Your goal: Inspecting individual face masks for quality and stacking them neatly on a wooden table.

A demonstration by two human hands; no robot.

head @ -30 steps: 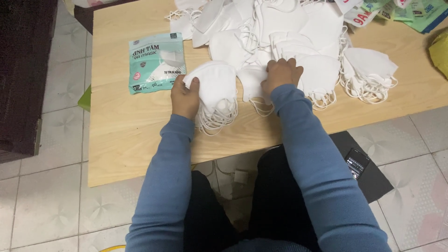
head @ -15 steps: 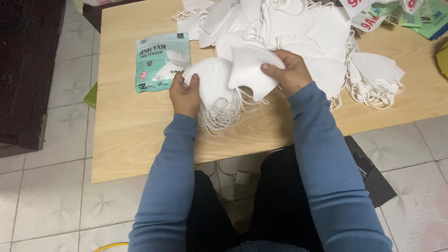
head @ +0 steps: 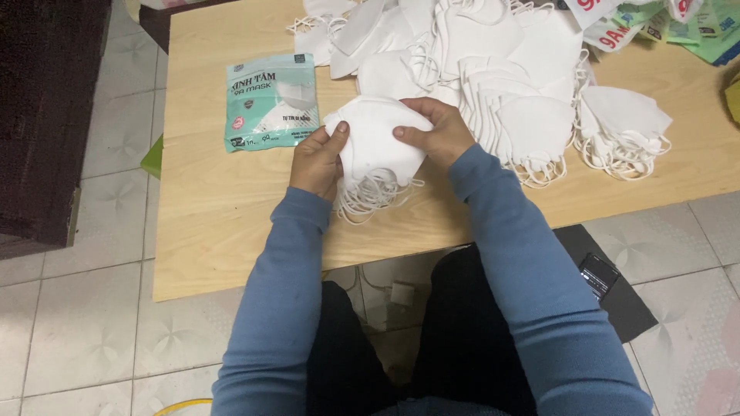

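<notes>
A small stack of white folded face masks [head: 375, 142] is held between both hands above the wooden table [head: 223, 208], ear loops dangling below it. My left hand [head: 317, 158] grips the stack's left edge. My right hand [head: 434, 132] presses on its right side, fingers over the top. Just to the left lies a teal packet of masks [head: 270, 102], flat on the table.
A big heap of loose white masks [head: 493, 62] covers the far middle of the table, with a smaller pile [head: 623, 127] at the right. Green and red packets [head: 663, 27] lie at the far right corner. A dark mat with a phone [head: 598, 273] lies on the tiled floor.
My right hand brought a mask from the heap and laid it onto the stack in my left hand; both hands now close together on the stack.
</notes>
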